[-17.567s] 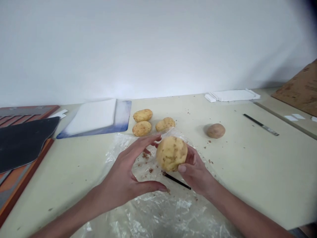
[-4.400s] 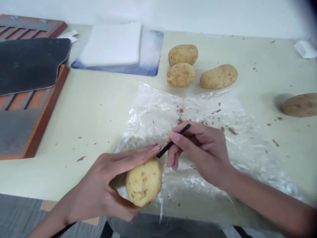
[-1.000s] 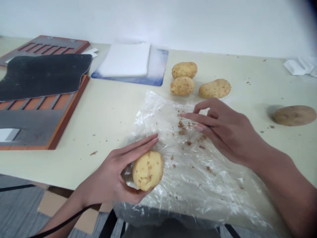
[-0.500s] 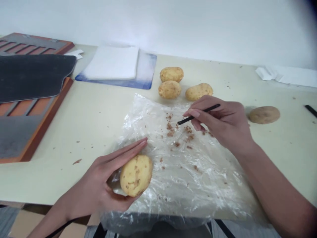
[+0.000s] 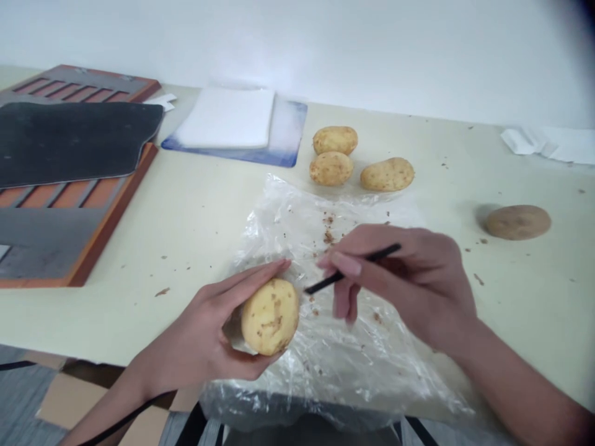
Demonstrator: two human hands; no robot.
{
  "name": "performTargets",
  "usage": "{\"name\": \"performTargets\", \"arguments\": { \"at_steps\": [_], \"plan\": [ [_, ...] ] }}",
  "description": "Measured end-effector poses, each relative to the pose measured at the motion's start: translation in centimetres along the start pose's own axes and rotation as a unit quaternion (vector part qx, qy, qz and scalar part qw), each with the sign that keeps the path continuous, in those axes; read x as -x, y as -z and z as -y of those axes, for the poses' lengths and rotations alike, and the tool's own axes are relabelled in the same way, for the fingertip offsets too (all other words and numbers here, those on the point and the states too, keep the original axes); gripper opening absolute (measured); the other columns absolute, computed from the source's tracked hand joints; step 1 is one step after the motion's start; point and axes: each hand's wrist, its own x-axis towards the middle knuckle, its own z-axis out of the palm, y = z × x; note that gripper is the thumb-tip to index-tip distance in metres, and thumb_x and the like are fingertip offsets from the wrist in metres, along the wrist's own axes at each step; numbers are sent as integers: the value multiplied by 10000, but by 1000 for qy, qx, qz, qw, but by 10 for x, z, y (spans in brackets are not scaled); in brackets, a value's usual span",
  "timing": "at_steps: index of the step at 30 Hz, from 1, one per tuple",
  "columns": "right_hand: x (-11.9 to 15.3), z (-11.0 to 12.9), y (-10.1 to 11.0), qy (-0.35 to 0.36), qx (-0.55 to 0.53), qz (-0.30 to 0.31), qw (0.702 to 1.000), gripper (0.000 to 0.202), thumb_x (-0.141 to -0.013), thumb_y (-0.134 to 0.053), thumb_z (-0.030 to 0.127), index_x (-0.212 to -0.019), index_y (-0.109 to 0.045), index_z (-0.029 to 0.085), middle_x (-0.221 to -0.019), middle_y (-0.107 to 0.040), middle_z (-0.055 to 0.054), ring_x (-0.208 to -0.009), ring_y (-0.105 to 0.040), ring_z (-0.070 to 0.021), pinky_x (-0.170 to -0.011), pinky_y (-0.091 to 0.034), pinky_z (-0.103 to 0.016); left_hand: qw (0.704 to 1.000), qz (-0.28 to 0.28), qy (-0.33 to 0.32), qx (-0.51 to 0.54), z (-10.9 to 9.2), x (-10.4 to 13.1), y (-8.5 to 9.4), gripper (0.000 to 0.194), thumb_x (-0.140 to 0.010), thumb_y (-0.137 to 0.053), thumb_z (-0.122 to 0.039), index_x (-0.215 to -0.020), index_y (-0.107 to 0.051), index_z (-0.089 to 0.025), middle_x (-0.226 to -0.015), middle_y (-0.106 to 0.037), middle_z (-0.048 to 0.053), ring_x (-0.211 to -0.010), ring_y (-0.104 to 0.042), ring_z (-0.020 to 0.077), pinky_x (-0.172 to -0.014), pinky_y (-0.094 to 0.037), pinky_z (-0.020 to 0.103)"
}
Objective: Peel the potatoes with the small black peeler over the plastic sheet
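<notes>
My left hand (image 5: 218,328) is wrapped round a pale yellow potato (image 5: 271,317), whose upward face carries brown marks and scraped patches. Between the thumb and fingers of my right hand (image 5: 400,272) is a thin black stick-like tool (image 5: 352,269). Its lower tip is just right of the potato, with a small gap between them. Both hands are above a clear plastic sheet (image 5: 325,378) scattered with brown peel crumbs (image 5: 329,237). Part of the sheet is hidden beneath my right hand.
Three potatoes (image 5: 387,174) lie together at the back, and a browner potato (image 5: 518,222) sits at the right. A white pad (image 5: 227,118) rests on a blue-edged board (image 5: 288,139). Orange-edged trays (image 5: 111,229) and a black mat (image 5: 74,142) occupy the left. White paper (image 5: 525,141) is back right.
My right hand has come down and left, bringing the black tool close to the held potato. My left hand keeps its grip. The whole view has shifted slightly.
</notes>
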Motion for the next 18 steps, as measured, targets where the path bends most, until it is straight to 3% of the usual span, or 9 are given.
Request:
{"name": "performTargets", "arguments": {
  "at_steps": [4, 8, 12, 15, 18],
  "plan": [
    [7, -2, -18, 55, 80, 53, 994, 159, -966, -661, 63, -1050, -782, 120, -837, -729, -43, -622, -713, -109, -541, -621, -216, 1000, 13, 9, -4, -3, -2, -3, 893, -784, -818, -382, -1537, -340, -422, -1555, -543, -11, -1348, -622, 235, -1125, -590, 316],
    [9, -7, -21, 78, 117, 91, 986, 116, -963, -653, 39, -992, -749, 99, -811, -713, -18, -596, -669, -56, -603, -590, -149, 1000, 8, 4, -4, -5, -4, -3, 838, -767, -837, -352, -1471, -387, -415, -1500, -579, -36, -1337, -610, 206, -1168, -552, 318],
    [14, -10, -21, 109, 182, 126, 969, 110, -977, -646, 58, -1037, -733, 86, -945, -724, -44, -678, -683, -56, -727, -600, -134, 1000, 6, 0, -2, -3, -2, -3, 841, -740, -856, -331, -1444, -406, -429, -1480, -584, -64, -1330, -605, 178, -1148, -543, 271],
    [18, -8, -20, 156, 264, 132, 943, 157, -1018, -581, 81, -1084, -724, 92, -1028, -735, -66, -850, -724, -89, -841, -594, -138, 1000, 19, 4, -4, 1, -1, -4, 829, -747, -846, -368, -1447, -408, -427, -1485, -574, -60, -1362, -578, 181, -1140, -538, 273],
    [22, -2, -17, 209, 374, 118, 896, 164, -1038, -564, 106, -1106, -713, 116, -1071, -766, -60, -995, -726, -114, -920, -584, -167, 1000, 14, -6, -1, 2, -2, -5, 834, -719, -848, -344, -1436, -425, -405, -1460, -588, -53, -1389, -550, 186, -1130, -532, 272]
  ]
}}
